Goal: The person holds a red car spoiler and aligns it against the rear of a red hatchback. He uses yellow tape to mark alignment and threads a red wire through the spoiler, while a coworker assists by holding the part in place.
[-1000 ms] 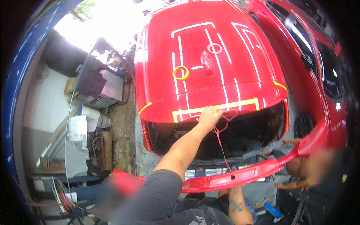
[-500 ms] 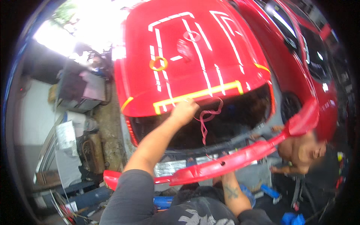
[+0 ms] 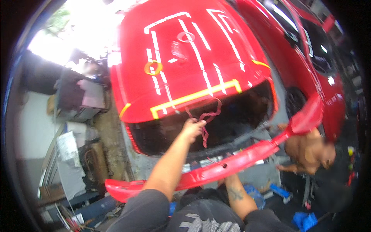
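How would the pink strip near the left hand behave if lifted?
Probably floppy: the pink strip bends into loose loops. Likely light, since it looks thin and narrow. It may tangle, as its loops hang close together.

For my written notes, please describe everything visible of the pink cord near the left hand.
The pink cord looks thin, flexible and flat like ribbon, its material unclear. It forms loose, twisted loops before the dark rear window, below the yellow tape. The left hand meets it; blur hides the grip. Another pink length shows by the red panel's hole; any connection is unclear.
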`<state>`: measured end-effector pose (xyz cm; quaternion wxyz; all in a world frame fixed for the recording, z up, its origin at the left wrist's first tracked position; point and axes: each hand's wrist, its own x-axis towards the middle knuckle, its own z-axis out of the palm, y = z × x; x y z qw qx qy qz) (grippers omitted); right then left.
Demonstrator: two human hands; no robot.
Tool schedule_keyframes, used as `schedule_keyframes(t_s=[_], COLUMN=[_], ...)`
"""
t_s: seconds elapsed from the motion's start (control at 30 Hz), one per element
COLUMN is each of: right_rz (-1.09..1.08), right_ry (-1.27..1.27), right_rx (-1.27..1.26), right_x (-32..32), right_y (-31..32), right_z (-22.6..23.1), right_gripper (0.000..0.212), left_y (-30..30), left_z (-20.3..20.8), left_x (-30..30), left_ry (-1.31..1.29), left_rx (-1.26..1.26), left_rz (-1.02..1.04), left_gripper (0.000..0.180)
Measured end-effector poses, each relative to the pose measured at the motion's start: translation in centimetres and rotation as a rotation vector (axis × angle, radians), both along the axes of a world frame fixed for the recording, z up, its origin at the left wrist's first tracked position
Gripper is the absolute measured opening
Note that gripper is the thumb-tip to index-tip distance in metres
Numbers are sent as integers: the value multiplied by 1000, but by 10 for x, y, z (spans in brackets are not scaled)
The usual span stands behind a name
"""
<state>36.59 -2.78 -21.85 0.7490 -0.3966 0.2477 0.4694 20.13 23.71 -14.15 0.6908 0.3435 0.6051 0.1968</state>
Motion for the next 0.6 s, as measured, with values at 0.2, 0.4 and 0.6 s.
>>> schedule_keyframes(t_s=[0.2, 0.4, 0.6], right_rz=[50, 41, 49], right_ry=[23, -7, 3], right_rx=[2, -37, -29], right_x=[6, 22, 19], right_y=[7, -2, -2], right_z=[34, 45, 41], right_gripper=[95, 95, 94], left_y=[-5, 1, 16], left_z=[-38, 19, 30], left_x=[27, 39, 37], left_ry=[-81, -483, -119], left_rx=[-122, -234, -328], left_rz=[359, 568, 623], left_gripper=[22, 30, 24])
